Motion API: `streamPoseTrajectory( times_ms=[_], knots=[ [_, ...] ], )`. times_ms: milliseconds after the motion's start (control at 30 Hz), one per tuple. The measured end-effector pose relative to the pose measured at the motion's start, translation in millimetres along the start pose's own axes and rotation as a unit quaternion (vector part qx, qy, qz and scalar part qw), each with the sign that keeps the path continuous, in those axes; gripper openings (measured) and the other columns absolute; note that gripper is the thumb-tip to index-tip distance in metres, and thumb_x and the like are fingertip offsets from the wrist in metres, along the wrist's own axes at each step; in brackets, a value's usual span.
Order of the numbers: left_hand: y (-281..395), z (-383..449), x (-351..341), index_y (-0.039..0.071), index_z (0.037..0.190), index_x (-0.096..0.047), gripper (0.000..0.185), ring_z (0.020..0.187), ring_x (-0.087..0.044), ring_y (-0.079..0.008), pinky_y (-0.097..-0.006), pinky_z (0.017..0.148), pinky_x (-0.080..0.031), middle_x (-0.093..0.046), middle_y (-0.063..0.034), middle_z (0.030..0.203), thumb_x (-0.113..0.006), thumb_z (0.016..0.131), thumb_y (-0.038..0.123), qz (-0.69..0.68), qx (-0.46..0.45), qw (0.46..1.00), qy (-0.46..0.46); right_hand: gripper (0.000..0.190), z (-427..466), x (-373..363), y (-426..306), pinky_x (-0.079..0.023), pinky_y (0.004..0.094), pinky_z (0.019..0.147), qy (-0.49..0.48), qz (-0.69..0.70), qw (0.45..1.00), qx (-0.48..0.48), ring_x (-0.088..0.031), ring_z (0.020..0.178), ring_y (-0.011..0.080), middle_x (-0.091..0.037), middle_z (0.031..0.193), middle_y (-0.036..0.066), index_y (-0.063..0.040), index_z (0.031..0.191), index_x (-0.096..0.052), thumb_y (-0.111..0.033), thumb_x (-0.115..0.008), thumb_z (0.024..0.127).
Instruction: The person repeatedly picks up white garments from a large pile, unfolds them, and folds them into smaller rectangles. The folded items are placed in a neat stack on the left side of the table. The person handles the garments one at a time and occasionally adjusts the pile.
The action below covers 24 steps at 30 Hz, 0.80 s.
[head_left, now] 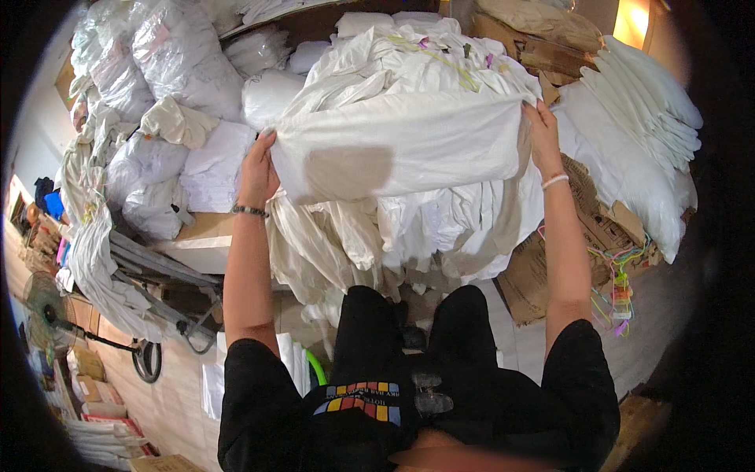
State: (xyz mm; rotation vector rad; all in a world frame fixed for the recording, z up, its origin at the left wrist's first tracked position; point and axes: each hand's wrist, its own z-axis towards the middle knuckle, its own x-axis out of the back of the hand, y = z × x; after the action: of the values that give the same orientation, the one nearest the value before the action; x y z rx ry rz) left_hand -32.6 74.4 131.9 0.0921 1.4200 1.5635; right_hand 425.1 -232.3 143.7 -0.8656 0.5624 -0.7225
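Observation:
A white cloth (424,141) is stretched between my two hands above a heap of white fabric (354,76). My left hand (259,168) grips its left top corner, thumb on the edge. At the right top corner, my right hand (542,135) pinches the other end. The cloth hangs as a wide band, with a shadow across its lower left part. Beneath it, more white and cream fabric (318,236) drapes down towards my knees. Yellow-green and purple ties lie on top of the heap.
Filled clear plastic bags (183,59) and a folded white stack (218,165) stand at the left. Stacked white packs (643,112) lean at the right over torn cardboard (531,277). Colourful strings (620,289) hang there. A standing fan (50,312) is at the lower left.

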Motion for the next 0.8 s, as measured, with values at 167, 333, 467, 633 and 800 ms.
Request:
streamPoseTrajectory(
  times_ms=[167, 333, 467, 633, 800],
  knots=[
    [-19.4, 56.7, 9.0, 0.001, 0.136, -0.053, 0.040, 0.116, -0.064, -0.0224, -0.0357, 0.102, -0.050, -0.064, -0.0108, 0.130, -0.055, 0.103, 0.023, 0.058, 0.016, 0.998, 0.024, 0.026, 60.6, -12.8, 49.1, -0.046, 0.0341, 0.069, 0.013, -0.231, 0.973, 0.020, -0.056, 0.071, 0.0175, -0.065, 0.077, 0.007, 0.001, 0.080, -0.062, -0.022, -0.066, 0.092],
    [-60.3, 77.1, 39.4, 0.002, 0.139, -0.050, 0.042, 0.114, -0.064, -0.0202, -0.0341, 0.100, -0.051, -0.063, -0.0097, 0.130, -0.054, 0.104, 0.023, 0.113, 0.078, 0.989, 0.061, 0.026, 67.2, -19.9, 103.5, -0.044, 0.0348, 0.062, 0.046, -0.383, 0.923, 0.000, -0.051, 0.064, 0.0138, -0.062, 0.068, 0.005, 0.001, 0.079, -0.067, -0.023, -0.070, 0.089],
    [-74.0, 84.2, 57.3, 0.001, 0.139, -0.050, 0.041, 0.106, -0.065, -0.0220, -0.0333, 0.089, -0.053, -0.065, -0.0106, 0.125, -0.054, 0.102, 0.018, 0.154, 0.034, 0.987, 0.017, 0.029, 60.7, -21.4, 109.7, -0.053, 0.0380, 0.077, 0.077, -0.329, 0.941, -0.011, -0.069, 0.079, 0.0279, -0.072, 0.085, 0.017, 0.002, 0.100, -0.072, -0.025, -0.071, 0.089],
    [-47.7, 50.9, 7.5, -0.001, 0.137, -0.050, 0.041, 0.117, -0.059, -0.0270, -0.0394, 0.102, -0.044, -0.062, -0.0192, 0.127, -0.057, 0.098, 0.009, 0.492, -0.166, 0.832, 0.196, 0.046, 21.4, -63.4, 32.6, -0.044, 0.0426, 0.104, 0.113, -0.408, 0.871, 0.248, -0.058, 0.123, 0.0325, -0.062, 0.132, 0.019, -0.004, 0.137, -0.055, -0.024, -0.066, 0.096],
    [-130.5, 24.7, -130.6, 0.004, 0.155, -0.035, 0.051, 0.151, -0.029, -0.0341, -0.0459, 0.123, -0.020, -0.039, -0.0191, 0.158, -0.041, 0.107, 0.020, 0.465, -0.369, 0.804, -0.032, 0.055, -56.9, -200.6, 33.9, -0.024, 0.0460, 0.122, -0.100, -0.186, 0.932, 0.295, -0.033, 0.148, 0.0341, -0.034, 0.160, 0.021, -0.002, 0.153, -0.036, -0.027, -0.046, 0.105]
  ],
)
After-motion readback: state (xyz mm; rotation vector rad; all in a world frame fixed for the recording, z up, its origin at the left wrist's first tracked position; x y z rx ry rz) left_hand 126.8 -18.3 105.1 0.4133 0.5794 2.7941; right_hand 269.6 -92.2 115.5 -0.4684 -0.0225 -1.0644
